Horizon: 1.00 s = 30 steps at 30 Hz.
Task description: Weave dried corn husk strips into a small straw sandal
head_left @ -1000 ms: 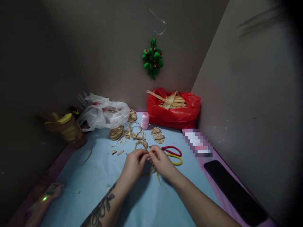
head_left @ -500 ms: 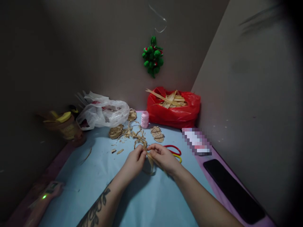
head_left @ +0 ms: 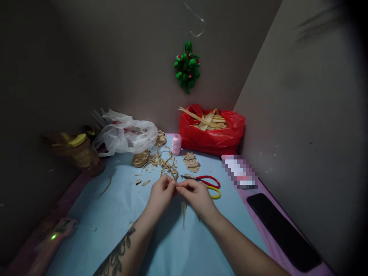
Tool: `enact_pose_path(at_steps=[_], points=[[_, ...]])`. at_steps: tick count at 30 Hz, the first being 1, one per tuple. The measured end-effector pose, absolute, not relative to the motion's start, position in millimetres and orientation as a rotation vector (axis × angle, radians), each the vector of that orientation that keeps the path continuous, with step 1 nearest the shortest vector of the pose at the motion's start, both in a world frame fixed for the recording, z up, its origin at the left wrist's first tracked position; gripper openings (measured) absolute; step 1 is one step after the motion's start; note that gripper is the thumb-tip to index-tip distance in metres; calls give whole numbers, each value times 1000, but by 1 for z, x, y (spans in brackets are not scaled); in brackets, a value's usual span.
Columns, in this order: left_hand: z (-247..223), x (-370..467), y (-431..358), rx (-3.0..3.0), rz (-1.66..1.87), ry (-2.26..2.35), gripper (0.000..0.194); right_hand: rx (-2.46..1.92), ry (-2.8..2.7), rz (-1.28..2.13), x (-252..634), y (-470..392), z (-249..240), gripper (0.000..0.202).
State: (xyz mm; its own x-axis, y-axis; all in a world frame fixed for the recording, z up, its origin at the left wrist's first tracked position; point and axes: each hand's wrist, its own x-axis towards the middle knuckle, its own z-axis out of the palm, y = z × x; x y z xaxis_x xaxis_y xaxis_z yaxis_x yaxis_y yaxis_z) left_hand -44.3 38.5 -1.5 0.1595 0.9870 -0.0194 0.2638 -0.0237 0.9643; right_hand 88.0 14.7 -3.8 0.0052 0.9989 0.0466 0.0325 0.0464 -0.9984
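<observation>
My left hand [head_left: 163, 191] pinches a twisted cord of dried plant fibre [head_left: 174, 175] that runs up onto the blue cloth. Fingertips of my right hand [head_left: 194, 193] are closed on the fibre right beside my left fingers; the exact grip is hidden. A loose fibre strip [head_left: 184, 212] hangs below the hands. Just past my right hand lie scissors [head_left: 201, 178] with one red and one yellow handle. Beyond the hands are a flat woven oval piece [head_left: 191, 162], a coiled woven piece [head_left: 141, 158] and scattered fibre scraps [head_left: 146, 183].
At the back stand a pink thread spool [head_left: 176, 144], a red bag [head_left: 211, 143] of dried strips and a white plastic bag [head_left: 126, 136]. A brown pot [head_left: 83, 155] is at left. A device with a green light [head_left: 61, 230] and a long black object [head_left: 283, 230] flank the cloth.
My hands have come slightly lower and the right has turned, showing more of the scissors. The looped strip beneath them now hangs straighter and lower.
</observation>
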Motion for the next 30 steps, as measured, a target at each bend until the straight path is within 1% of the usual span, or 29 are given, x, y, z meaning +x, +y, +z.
enact_pose_path(at_steps=[2, 4, 5, 7, 9, 13, 15, 16, 19, 21, 22, 24, 25, 27, 28, 29, 30], points=[[-4, -45, 42, 1284, 1013, 1162, 20, -1208, -1404, 899, 83, 9, -5, 12], [-6, -46, 43, 1199, 1090, 1113, 21, -1180, -1536, 753, 81, 7, -4, 18], [-6, -46, 43, 1179, 1126, 1105, 21, -1159, -1592, 743, 82, 7, -4, 20], [-4, -46, 43, 1165, 1168, 1092, 20, -1104, -1668, 833, 88, 12, -1, 22], [-1, -49, 44, 1154, 1207, 1092, 20, -1066, -1632, 986, 100, 18, 3, 26], [12, -64, 51, 1010, 1411, 1060, 22, -1056, -1234, 1329, 139, 18, 17, 46], [22, -74, 54, 879, 1501, 959, 26, -988, -1253, 1625, 162, 5, 23, 54], [27, -79, 55, 817, 1531, 899, 29, -965, -1342, 1840, 173, -4, 24, 57], [39, -87, 56, 680, 1542, 773, 32, -1082, -1579, 2324, 197, -31, 16, 52], [42, -87, 54, 603, 1513, 726, 32, -1181, -1658, 2426, 201, -39, 4, 49], [43, -86, 53, 575, 1495, 708, 32, -1199, -1666, 2420, 198, -38, -2, 47], [41, -82, 51, 554, 1459, 686, 31, -1170, -1599, 2231, 186, -27, -12, 46], [40, -80, 50, 558, 1446, 681, 30, -1133, -1528, 2011, 178, -19, -14, 45], [37, -77, 49, 583, 1431, 688, 30, -1012, -1280, 1468, 161, 0, -16, 48], [36, -77, 49, 599, 1432, 697, 30, -942, -1163, 1363, 155, 8, -15, 49], [34, -77, 49, 615, 1437, 708, 30, -876, -1095, 1379, 150, 14, -13, 49], [33, -78, 50, 630, 1441, 722, 30, -821, -1078, 1486, 147, 18, -11, 52]])
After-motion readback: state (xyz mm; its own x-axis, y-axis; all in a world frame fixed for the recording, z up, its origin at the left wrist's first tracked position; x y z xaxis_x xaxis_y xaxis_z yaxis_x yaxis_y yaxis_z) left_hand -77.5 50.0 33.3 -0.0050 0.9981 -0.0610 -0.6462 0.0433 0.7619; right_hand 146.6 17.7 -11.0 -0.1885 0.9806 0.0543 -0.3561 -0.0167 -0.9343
